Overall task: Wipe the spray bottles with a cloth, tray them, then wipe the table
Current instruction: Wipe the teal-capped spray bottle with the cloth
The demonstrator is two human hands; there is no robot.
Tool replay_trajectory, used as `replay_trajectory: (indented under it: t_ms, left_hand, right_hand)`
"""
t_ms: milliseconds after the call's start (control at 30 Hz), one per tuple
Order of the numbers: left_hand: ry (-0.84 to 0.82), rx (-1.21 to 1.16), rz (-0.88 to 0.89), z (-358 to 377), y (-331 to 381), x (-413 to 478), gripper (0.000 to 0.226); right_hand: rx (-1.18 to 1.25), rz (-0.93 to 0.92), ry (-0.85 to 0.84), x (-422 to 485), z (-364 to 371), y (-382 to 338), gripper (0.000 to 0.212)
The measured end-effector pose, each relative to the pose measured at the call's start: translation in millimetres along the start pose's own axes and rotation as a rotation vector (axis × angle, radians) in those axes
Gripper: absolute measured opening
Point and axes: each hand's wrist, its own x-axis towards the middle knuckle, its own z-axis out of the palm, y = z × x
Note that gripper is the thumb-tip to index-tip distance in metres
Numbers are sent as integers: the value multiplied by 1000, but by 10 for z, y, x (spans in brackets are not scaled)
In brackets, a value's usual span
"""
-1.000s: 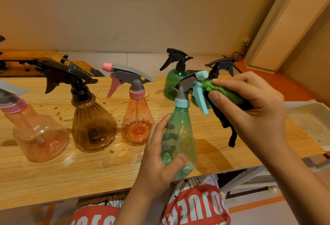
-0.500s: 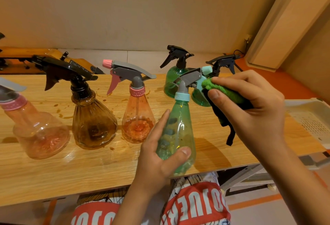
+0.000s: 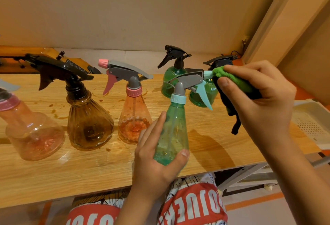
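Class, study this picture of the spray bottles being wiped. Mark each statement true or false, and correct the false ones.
1. The left hand grips the green bottle by its body. True.
2. The brown bottle has a black spray head. True.
3. The right hand presses the cloth against the brown bottle. False: the cloth is at the green bottle's nozzle.
4. The white tray sits left of all the bottles. False: the white tray is at the right end of the table.

Your pink bottle (image 3: 34, 135) is cut by the left edge, the tray (image 3: 310, 123) by the right; the cloth (image 3: 232, 80) hides the neck of the rightmost green bottle (image 3: 195, 99).
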Motion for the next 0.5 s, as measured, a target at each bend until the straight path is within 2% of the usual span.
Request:
replay_trajectory:
  t_ms: [200, 500]
  left_hand:
    - [-13, -7, -14, -3, 19, 10, 84]
    - [-91, -19, -4, 15, 71, 36, 74]
  right_hand:
    - [-12, -23, -66, -37, 132, -5, 22]
    - [-4, 17, -70, -54, 185, 60, 22]
